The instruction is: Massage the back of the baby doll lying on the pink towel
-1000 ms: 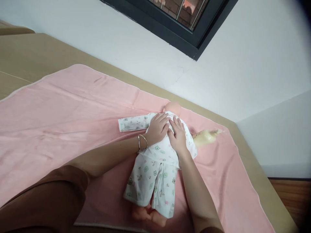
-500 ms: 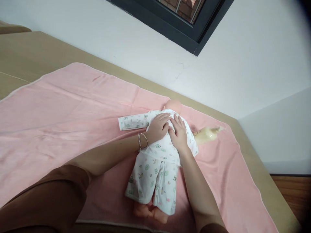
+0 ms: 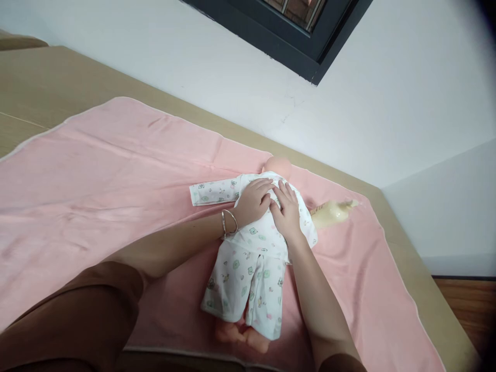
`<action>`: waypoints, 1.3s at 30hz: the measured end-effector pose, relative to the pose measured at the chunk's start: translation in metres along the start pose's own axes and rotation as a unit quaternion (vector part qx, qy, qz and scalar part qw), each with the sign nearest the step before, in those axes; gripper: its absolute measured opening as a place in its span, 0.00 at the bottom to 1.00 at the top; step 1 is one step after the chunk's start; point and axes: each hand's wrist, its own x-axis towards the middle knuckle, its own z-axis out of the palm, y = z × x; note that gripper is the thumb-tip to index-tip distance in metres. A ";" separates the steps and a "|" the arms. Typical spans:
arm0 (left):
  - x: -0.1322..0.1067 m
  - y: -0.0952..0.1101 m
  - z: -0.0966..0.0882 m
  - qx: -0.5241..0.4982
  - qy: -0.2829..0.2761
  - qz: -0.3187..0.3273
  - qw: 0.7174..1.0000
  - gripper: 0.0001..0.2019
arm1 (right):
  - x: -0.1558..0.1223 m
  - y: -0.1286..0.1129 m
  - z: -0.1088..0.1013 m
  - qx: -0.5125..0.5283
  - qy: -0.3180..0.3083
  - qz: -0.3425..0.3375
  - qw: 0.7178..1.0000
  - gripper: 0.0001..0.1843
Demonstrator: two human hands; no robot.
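A baby doll (image 3: 263, 243) in a white printed top and trousers lies face down on a pink blanket (image 3: 155, 150), its bald head away from me and its bare feet towards me. My left hand (image 3: 253, 201), with a silver bangle (image 3: 229, 223) at the wrist, rests flat on the doll's upper back. Beside it my right hand (image 3: 285, 211) lies on the back too, fingers spread. The two hands nearly meet at the thumbs. One sleeve stretches out to the left. The doll's face is hidden.
A pale yellow bottle (image 3: 334, 213) lies on its side right of the doll. Under the blanket is a wooden surface (image 3: 50, 88) that borders a white wall (image 3: 155, 46). A dark window frame (image 3: 287, 46) is set in the wall.
The view has shifted very slightly. Both hands stay on the doll's back, and the doll lies as before.
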 end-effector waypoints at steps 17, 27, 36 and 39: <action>0.002 0.002 -0.001 -0.015 -0.013 -0.014 1.000 0.17 | -0.002 0.003 0.001 -0.005 0.012 -0.002 1.000 0.25; 0.000 -0.003 0.003 -0.016 0.002 0.000 1.000 0.18 | -0.002 0.001 -0.002 -0.003 -0.001 0.002 1.000 0.25; 0.003 0.003 -0.001 0.041 -0.046 -0.048 0.997 0.19 | -0.021 -0.039 0.004 -0.104 0.009 0.077 0.992 0.34; 0.004 0.005 -0.001 0.071 -0.068 -0.099 0.990 0.22 | -0.017 -0.033 0.002 -0.106 -0.034 0.056 0.992 0.34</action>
